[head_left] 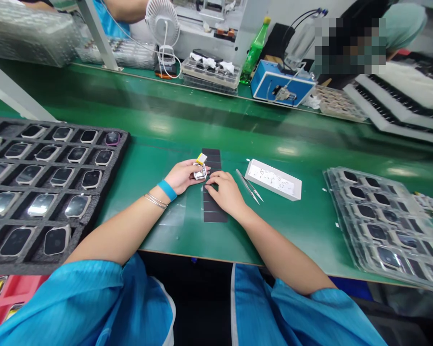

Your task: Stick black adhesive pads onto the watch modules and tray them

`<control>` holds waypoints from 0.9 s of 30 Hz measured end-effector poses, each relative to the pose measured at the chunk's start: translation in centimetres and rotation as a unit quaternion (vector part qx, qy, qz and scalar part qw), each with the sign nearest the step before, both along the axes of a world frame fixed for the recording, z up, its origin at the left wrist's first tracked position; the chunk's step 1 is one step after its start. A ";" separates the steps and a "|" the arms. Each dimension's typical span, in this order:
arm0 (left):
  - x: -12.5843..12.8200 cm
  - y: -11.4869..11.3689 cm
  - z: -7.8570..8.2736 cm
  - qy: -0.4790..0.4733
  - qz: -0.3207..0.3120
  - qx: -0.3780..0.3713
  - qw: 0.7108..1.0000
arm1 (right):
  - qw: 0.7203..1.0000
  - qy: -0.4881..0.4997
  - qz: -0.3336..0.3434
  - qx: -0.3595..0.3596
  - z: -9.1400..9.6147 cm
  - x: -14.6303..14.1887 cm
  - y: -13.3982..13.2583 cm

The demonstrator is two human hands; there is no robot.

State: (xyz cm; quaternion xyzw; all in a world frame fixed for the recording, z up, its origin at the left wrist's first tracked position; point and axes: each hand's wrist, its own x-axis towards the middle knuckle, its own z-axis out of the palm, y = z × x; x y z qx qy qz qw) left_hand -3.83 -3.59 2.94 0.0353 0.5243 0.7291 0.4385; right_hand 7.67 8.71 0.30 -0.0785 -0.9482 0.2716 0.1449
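Observation:
My left hand (182,177) is closed round a small opened smartwatch case (199,171), its bare inside facing up. A silver and yellow battery (201,158) stands out from the case's far edge. Just right of it, my right hand (226,191) has thumb and forefinger brought together near the case; anything between their tips is too small to make out. Under the hands lies a strip of black rectangular pieces (215,211) on the green mat. Right of my right hand rest tweezers (250,187), beside a white box (274,179) holding tiny dark parts.
A dark foam tray (103,192) of watches stands left, above a red tray (21,287). Stacked clear trays (350,230) with watches are at right. Along the back shelf are a fan (162,21), a green bottle (255,50) and a blue box (265,79). Other people sit beyond.

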 end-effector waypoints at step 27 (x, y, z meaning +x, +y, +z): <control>2.0 0.2 0.8 0.101 -0.039 -0.048 0.993 | 0.955 0.164 0.011 -0.248 2.5 1.8 1.2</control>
